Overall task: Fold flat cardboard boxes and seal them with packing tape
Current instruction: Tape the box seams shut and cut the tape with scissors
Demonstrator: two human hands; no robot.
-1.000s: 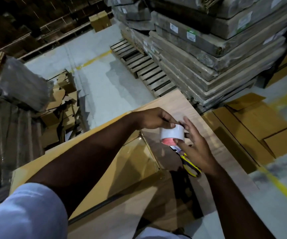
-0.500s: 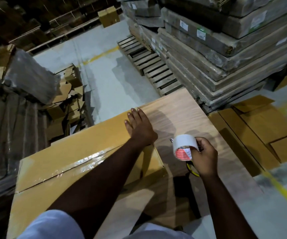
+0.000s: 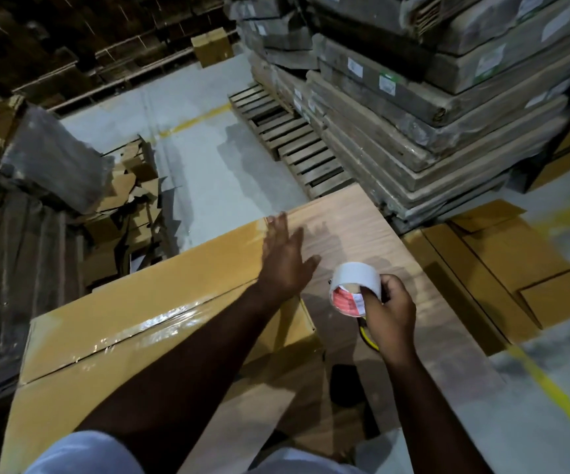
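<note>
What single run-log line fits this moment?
left hand: flat on box | right hand: holds tape roll | seam: taped

Overall light: pretty dim, warm-ish, corners go near black.
Light source: somewhere overhead; the fixture itself isn't visible.
Glare: bright streak on the tape seam (image 3: pixel 160 319) of the box (image 3: pixel 112 323).
Shadows: hand and arm shadows fall on the wooden board (image 3: pixel 352 241).
Blur: left hand (image 3: pixel 285 258) has smeared fingertips.
Distortion: wide-angle bend, the stacked bundles (image 3: pixel 430 107) lean at the edge.
Grain: noisy, mushy dark areas at top left.

no legible txt, labels on stacked bundles (image 3: pixel 447 107) too blurry
</note>
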